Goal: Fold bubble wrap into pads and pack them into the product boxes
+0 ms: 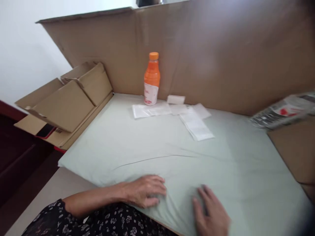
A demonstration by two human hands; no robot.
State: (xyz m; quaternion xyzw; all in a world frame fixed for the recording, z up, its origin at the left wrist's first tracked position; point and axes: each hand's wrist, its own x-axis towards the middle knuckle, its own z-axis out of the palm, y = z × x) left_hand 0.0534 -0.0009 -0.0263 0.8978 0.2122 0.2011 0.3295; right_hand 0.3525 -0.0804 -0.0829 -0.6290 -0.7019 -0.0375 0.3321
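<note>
My left hand (145, 190) rests palm down on the pale green cloth (147, 141) near the front edge, fingers loosely bent and thumb apart, holding nothing. To its right, my right hand (211, 213) is slightly blurred, its fingers and thumb spread over the same cloth with nothing in them. Farther back, an orange bottle (152, 80) with a white label stands upright against the cardboard. White flat packets (197, 124), several of them overlapping, lie beside and in front of it. Neither hand touches the bottle or the packets.
A tall cardboard panel (216, 59) closes off the back. Open cardboard boxes (66, 105) stand along the left edge, with a dark red-edged object (46, 131) by them. At right, a clear printed plastic package (285, 111) lies by a brown cardboard piece (295, 147).
</note>
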